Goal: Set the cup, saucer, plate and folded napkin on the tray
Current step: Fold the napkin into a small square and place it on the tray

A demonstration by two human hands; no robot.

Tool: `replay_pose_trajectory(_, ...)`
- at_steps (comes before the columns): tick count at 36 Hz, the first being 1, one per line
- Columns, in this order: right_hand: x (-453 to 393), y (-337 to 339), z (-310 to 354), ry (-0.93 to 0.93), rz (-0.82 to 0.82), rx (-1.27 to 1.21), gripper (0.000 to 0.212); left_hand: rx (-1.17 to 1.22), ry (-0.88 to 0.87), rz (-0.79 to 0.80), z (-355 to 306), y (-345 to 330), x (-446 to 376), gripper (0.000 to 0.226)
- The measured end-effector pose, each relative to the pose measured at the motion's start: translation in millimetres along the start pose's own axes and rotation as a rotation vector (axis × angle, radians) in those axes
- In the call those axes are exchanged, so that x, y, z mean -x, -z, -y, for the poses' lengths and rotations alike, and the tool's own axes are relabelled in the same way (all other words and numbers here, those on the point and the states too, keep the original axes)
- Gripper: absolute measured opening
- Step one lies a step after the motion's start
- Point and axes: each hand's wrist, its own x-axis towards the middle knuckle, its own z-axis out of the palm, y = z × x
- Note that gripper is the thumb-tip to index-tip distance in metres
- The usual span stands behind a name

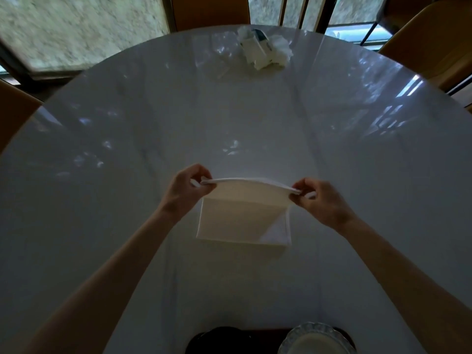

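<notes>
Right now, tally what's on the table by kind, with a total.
Napkin, pinched by both hands: 1
Plate: 1
Dark tray: 1
Tissue pack, far side: 1
Total: 4

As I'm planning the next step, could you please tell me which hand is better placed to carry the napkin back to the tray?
Probably the left hand. Both hands pinch the napkin's top corners, but the plate already fills the tray's right part, so the free spot lies on the left hand's side.

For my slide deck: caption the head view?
Both hands, left and right, pinch a white napkin mid-fold above the table.
</notes>
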Motion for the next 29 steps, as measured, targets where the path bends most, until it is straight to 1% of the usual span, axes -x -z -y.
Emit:
replay_pose_trajectory(2, 11.2, -1.2, -3.1, 0.027, 0.03, 0.071, 0.013, -0.041, 0.0, 0.028, 11.0, 0.4, 9.9, 0.022)
replay_pose_trajectory(4, 21.6, -4.2, -8.5, 0.066, 0.055, 0.128, 0.015, -0.141, -0.042, 0.077, 22.8, 2.6, 20.2, 0.016)
replay_pose_trajectory(6, 30.9, -9.8, -14.6, 0.134, 0.088, 0.165, 0.013, -0.257, -0.095, 0.147, 33.0, 5.7, 30.5, 0.017)
replay_pose_trajectory(9, 42.2, -22.4, -24.7, 0.249, 0.144, 0.258, 0.016, -0.387, -0.131, 0.248, 40.6, 7.1, 43.0, 0.017)
replay_pose_trajectory(12, 50.1, -34.8, -35.2, 0.273, 0.178, 0.3, 0.016, -0.512, -0.106, 0.402, 41.2, 5.1, 49.1, 0.012)
replay_pose_trajectory(14, 53.3, -41.9, -40.6, 0.266, 0.191, 0.319, 0.021, -0.575, -0.062, 0.53, 40.1, 5.1, 47.1, 0.018)
replay_pose_trajectory(16, 54.6, -45.6, -42.1, 0.243, 0.17, 0.316, 0.027, -0.654, -0.021, 0.619, 34.9, 6.7, 39.1, 0.027)
replay_pose_trajectory(18, 55.0, -46.9, -39.3, 0.201, 0.135, 0.311, 0.029, -0.707, -0.022, 0.64, 25.5, 6.9, 26.2, 0.029)
replay_pose_trajectory(20, 55.1, -49.7, -34.8, 0.17, 0.1, 0.303, 0.028, -0.715, -0.056, 0.595, 15.3, 3.1, 12.8, 0.026)
replay_pose_trajectory(22, 54.8, -55.2, -28.7, 0.152, 0.063, 0.275, 0.026, -0.646, -0.112, 0.51, 8.3, -6.9, 2.4, 0.023)
replay_pose_trajectory(24, 54.3, -62.1, -21.3, 0.171, 0.052, 0.251, 0.029, -0.568, -0.169, 0.493, 4.4, -23.5, -5.8, 0.024)
replay_pose_trajectory(26, 53.9, -68.4, -14.3, 0.222, 0.111, 0.317, 0.038, -0.572, -0.209, 0.551, 2.1, -43.8, -12.4, 0.03)
replay_pose_trajectory(29, 55.1, -76.1, -9.4, 0.284, 0.224, 0.543, 0.046, -0.648, -0.209, 0.611, -2.1, -69.9, -17.7, 0.033)
